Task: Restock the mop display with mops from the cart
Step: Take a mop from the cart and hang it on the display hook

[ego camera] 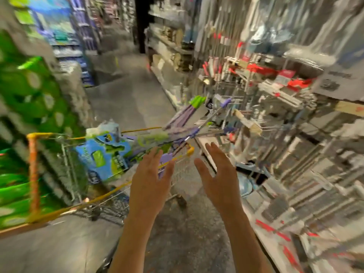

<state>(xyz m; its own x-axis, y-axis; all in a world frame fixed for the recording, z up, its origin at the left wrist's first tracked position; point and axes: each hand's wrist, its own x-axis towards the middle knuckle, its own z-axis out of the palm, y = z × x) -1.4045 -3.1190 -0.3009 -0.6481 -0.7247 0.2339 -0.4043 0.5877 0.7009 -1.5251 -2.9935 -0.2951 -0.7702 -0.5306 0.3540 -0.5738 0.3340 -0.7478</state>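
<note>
Open aisle floor (126, 95) ahead; the cart (82, 205) blocks the left, jutting display hooks (254, 123) crowd the right.

carrier: wire cart (69, 154) | load: mops (177, 123), blue-green packages (102, 154)

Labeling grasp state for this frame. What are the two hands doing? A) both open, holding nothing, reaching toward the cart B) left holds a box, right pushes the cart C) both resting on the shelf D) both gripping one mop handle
A: the left hand and right hand both have straight, spread fingers with nothing in them, stretched out toward the mops lying in the cart.
</note>
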